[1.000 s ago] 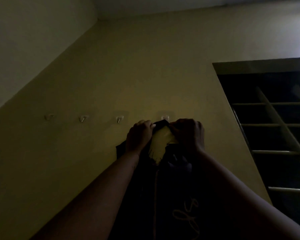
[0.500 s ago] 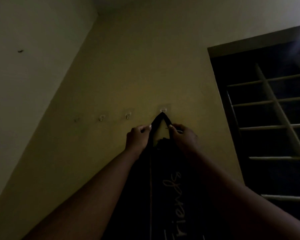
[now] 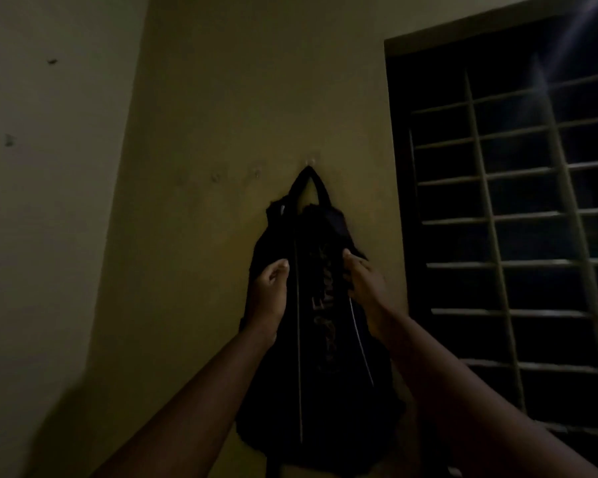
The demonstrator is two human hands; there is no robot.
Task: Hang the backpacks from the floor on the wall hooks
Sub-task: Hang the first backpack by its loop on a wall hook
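A dark backpack (image 3: 311, 339) with pale lettering hangs on the yellowish wall by its top loop (image 3: 308, 182), which sits over the rightmost small wall hook (image 3: 309, 162). My left hand (image 3: 270, 288) is at the bag's upper left side, its fingers loosely curled and apart with nothing in them. On the bag's upper right side, my right hand (image 3: 363, 281) has its fingertips against the fabric; the dim light hides whether it grips. Two bare hooks (image 3: 258, 173) (image 3: 215, 177) show to the left.
A dark window with a pale metal grille (image 3: 497, 236) fills the right side, close to the bag. A grey side wall (image 3: 49, 201) meets the yellowish wall in a corner on the left. The room is very dim.
Both hands let go of the top loop once it was over the hook and slid down to the bag's sides. The view has tilted down and the bag now hangs.
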